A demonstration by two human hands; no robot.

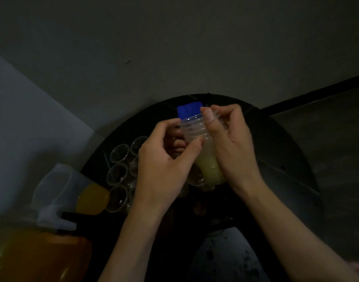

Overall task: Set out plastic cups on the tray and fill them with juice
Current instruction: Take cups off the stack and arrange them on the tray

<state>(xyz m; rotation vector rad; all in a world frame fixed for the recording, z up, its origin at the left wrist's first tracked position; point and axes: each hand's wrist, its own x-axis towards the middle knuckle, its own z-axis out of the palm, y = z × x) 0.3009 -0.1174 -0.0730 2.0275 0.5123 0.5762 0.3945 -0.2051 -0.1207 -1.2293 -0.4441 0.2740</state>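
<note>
The left hand (162, 165) and right hand (231, 143) hold a stack of clear cups (193, 129) between them. The left fingers pinch its side and the right fingers grasp its top rim. Left of the left fingers, empty cups (117, 174) stand on the round dark worktop (276, 143), beside a jug of juice (73, 188).

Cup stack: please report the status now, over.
Left hand, right hand grip stack of plastic cups over tray. Empty cups at left, unfilled. Juice pitcher beside tray, untouched.

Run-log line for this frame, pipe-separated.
phase: separating cups | left hand: grips stack of clear plastic cups | right hand: pinches stack rim | round black tray: empty clear cups set out
</note>
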